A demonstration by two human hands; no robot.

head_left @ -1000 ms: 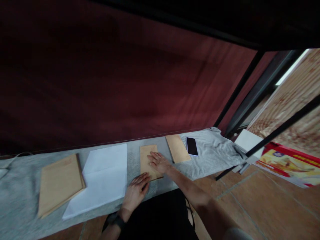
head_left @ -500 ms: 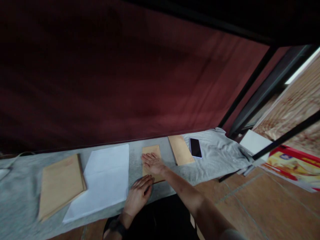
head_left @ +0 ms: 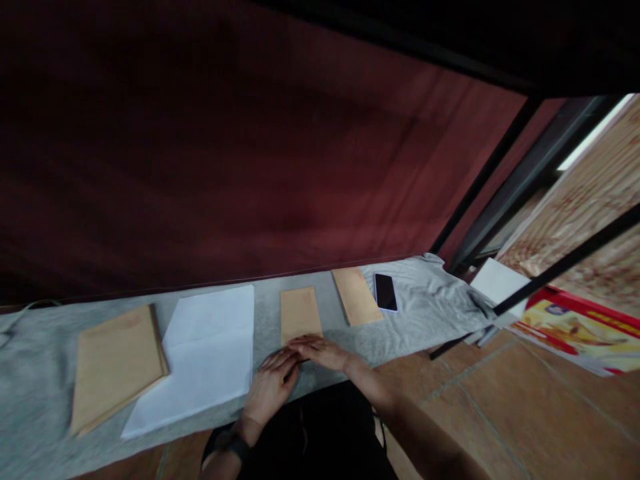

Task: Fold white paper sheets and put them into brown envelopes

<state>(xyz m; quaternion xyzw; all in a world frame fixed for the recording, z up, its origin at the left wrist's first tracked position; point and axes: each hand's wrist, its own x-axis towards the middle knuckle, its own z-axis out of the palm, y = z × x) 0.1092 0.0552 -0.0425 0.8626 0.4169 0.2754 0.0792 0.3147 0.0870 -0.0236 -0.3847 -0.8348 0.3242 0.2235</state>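
Observation:
A brown paper envelope (head_left: 301, 312) lies flat on the grey cloth in front of me. At its near end, my left hand (head_left: 273, 381) rests with fingers stretched out and lying flat, tips at the paper's corner. My right hand (head_left: 320, 351) lies across that same near end, open, its fingertips meeting those of the left hand. The hands cover the envelope's near edge. Just to the right lies a second brown envelope (head_left: 357, 297), touched by neither hand.
Left of the hands are white paper sheets (head_left: 210, 360), partly under a stack of large brown envelopes (head_left: 120, 363). A phone (head_left: 385, 293) lies right of the second envelope. Grey cloth (head_left: 420, 313) covers the narrow table. A dark red curtain (head_left: 280, 200) hangs behind; a colourful box (head_left: 575, 330) stands right.
My right hand has slid toward me, from the middle of the envelope down to its near edge beside the left hand. My left hand stays at the near left corner.

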